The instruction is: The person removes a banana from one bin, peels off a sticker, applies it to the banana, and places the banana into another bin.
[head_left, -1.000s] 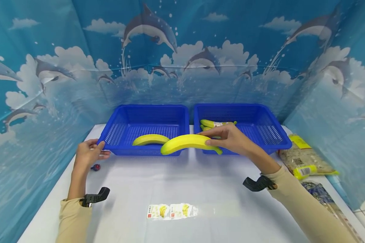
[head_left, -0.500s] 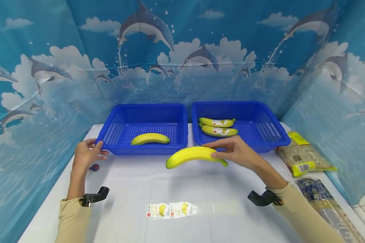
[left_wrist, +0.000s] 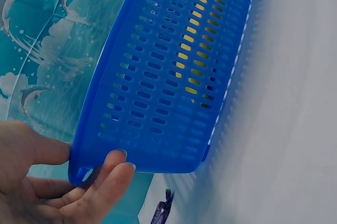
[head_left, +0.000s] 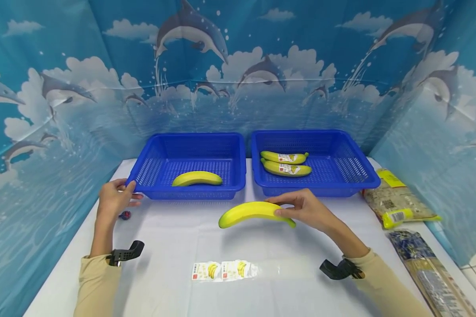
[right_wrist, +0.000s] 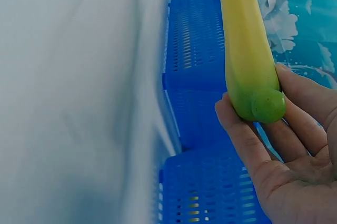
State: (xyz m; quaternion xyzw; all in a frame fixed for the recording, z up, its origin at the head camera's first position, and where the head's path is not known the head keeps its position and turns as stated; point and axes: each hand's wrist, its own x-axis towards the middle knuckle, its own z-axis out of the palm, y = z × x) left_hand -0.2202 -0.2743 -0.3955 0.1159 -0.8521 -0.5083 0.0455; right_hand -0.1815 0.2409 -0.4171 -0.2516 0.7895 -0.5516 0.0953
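Note:
My right hand (head_left: 307,211) pinches a yellow banana (head_left: 250,212) near its stem end, above the white table in front of the baskets. In the right wrist view the green stem of the banana (right_wrist: 250,60) points toward the camera. With thumb and fingers, my left hand (head_left: 115,198) grips the near left corner of the left blue basket (head_left: 190,193). The left wrist view has the thumb on one side of the basket's rim (left_wrist: 79,155) and fingers on the other. One banana (head_left: 197,178) without a label lies in that basket.
The right blue basket (head_left: 313,190) holds two labelled bananas (head_left: 286,169). Banana stickers (head_left: 222,270) on a clear strip lie on the table (head_left: 162,290). At the right are a bag of grain (head_left: 396,202) and another packet (head_left: 432,273). A small wrapped candy (head_left: 124,215) lies by the left hand.
My right hand has drawn the banana back from over the basket rims toward the near side and lower. The left hand has stayed at the basket corner.

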